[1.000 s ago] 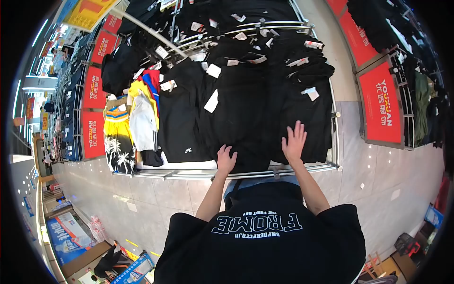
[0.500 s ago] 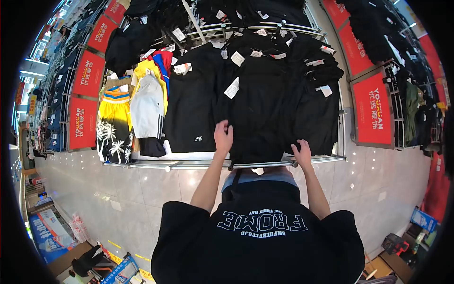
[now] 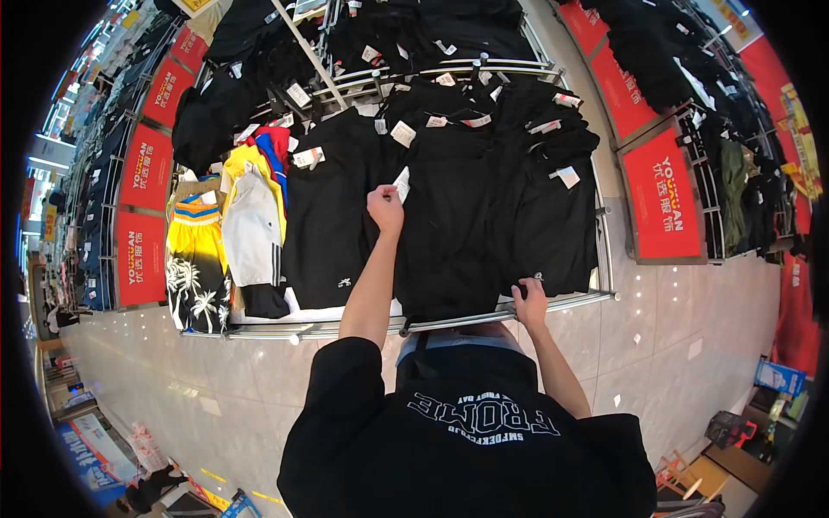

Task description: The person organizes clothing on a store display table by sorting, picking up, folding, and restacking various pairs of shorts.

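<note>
Black folded garments (image 3: 449, 224) with white tags lie side by side on a display rack with a metal rail. My left hand (image 3: 385, 207) is closed at the lower end of a white tag (image 3: 402, 183), between two black garments. My right hand (image 3: 529, 300) is at the rack's front edge, fingers apart, touching the lower hem of the right black garment (image 3: 553, 233). To the left lie light grey shorts (image 3: 253, 224) and yellow and black palm-print shorts (image 3: 197, 237).
A metal rail (image 3: 319, 330) runs along the rack's front. Red signboards (image 3: 663, 197) and more clothes racks stand at both sides. A slanted white pole (image 3: 306, 47) rises behind the garments. Tiled floor surrounds the rack. A person in dark clothes (image 3: 154, 490) is at the lower left.
My left hand has moved up from the front part of the garments to the white tag and closed. My right hand has come down to the front edge.
</note>
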Demonstrator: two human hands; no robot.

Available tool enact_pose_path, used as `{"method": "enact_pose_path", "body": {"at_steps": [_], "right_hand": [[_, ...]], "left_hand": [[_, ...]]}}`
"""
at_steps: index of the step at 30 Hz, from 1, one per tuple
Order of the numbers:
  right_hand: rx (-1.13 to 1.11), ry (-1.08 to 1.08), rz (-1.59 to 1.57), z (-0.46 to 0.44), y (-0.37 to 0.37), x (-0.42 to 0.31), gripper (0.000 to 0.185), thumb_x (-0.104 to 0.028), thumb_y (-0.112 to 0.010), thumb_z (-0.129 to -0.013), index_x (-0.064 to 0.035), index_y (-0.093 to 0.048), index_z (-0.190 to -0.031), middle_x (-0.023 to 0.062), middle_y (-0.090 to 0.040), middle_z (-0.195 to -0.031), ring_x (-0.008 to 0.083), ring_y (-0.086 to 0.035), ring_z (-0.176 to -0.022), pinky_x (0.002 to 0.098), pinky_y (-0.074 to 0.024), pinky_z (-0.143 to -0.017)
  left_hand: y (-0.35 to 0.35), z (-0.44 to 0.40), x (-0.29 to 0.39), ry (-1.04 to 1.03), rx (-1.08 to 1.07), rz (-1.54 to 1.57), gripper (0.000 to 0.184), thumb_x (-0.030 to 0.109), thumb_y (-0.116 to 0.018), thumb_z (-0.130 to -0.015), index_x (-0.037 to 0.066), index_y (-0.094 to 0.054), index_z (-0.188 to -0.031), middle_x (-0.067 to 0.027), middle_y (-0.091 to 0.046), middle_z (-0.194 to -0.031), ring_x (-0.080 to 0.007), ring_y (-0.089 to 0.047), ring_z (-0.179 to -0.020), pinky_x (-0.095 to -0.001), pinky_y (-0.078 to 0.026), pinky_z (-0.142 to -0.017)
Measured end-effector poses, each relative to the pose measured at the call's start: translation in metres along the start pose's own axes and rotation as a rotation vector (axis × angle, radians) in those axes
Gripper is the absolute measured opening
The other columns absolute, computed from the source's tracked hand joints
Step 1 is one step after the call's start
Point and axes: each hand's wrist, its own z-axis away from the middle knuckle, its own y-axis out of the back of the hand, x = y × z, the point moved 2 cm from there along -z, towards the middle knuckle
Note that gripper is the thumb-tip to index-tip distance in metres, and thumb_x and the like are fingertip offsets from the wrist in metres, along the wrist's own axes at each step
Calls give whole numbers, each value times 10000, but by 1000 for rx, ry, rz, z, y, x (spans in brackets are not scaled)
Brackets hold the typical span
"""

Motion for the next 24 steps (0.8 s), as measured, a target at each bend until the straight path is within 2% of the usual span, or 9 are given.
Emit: {"method": "enact_pose_path", "body": {"at_steps": [1, 3, 5, 8, 11, 12, 15, 20, 24], "right_hand": [[-7, -11, 5, 0, -1, 1, 272, -255, -656, -841, -33, -633, -997, 150, -616, -1080, 357, -588, -1010, 428, -473, -868], [-31, -28, 1, 1, -4, 1, 272, -262, -655, -840, -42, -635, -999, 139, -615, -1092, 347, -585, -1025, 422, -471, -875], [-11, -36, 13, 1, -2, 0, 256, -236, -665, -839, -38, -645, -999, 136, -629, -1098, 329, -600, -1032, 395, -476, -882], [-46, -53, 13, 0, 0, -4, 250, -239, -663, -841, -40, -652, -993, 136, -630, -1121, 327, -599, -1050, 394, -473, -894], [-61, -64, 18, 0, -1, -3, 248, -241, -665, -839, -44, -655, -988, 134, -631, -1127, 326, -599, -1054, 393, -472, -898], [-73, -65, 19, 0, -1, -2, 254, -260, -661, -839, -58, -651, -994, 121, -621, -1139, 322, -589, -1062, 401, -470, -896], [-101, -73, 25, -1, -3, 0, 260, -278, -661, -838, -74, -648, -999, 107, -610, -1154, 317, -578, -1074, 408, -468, -895], [-113, -79, 15, 0, -4, 3, 259, -272, -674, -829, -77, -651, -998, 107, -608, -1163, 311, -575, -1085, 407, -467, -901], [-154, -86, 1, -3, -4, 3, 266, -256, -689, -820, -60, -647, -996, 123, -611, -1114, 324, -577, -1051, 417, -467, -883]], "left_hand": [[-1, 5, 15, -11, -48, 98, 93, -1, -637, -774, 29, -648, -861, -120, -596, -792, -317, -603, -723, -403, -495, -672], [-2, 21, 44, -162, -123, 143, 109, -7, -629, -761, 47, -634, -856, -102, -607, -840, -309, -596, -798, -402, -481, -759], [0, 45, 72, -472, -198, -177, 112, -1, -603, -756, 66, -621, -845, -86, -606, -875, -283, -580, -874, -418, -434, -867], [-24, 81, 59, -627, -312, -206, 130, 7, -573, -743, 77, -616, -844, -83, -597, -864, -263, -575, -906, -422, -408, -919], [-49, 105, 54, -550, -489, -378, 95, 24, -583, -734, 58, -623, -813, -99, -608, -871, -279, -580, -947, -441, -389, -1005], [-50, 107, 59, -578, -427, -410, 101, -14, -585, -710, 66, -614, -765, -77, -603, -835, -283, -577, -904, -429, -419, -931], [-49, 111, 66, -556, -425, -395, 108, -12, -588, -705, 58, -627, -777, -83, -614, -848, -283, -579, -916, -430, -414, -946], [-20, 110, 80, -577, -386, -79, 110, -29, -602, -709, 53, -605, -783, -81, -628, -865, -277, -582, -933, -414, -423, -914], [26, 121, 81, -431, -436, 24, 122, -39, -616, -713, 55, -593, -785, -83, -636, -876, -285, -592, -911, -391, -451, -828]]}}
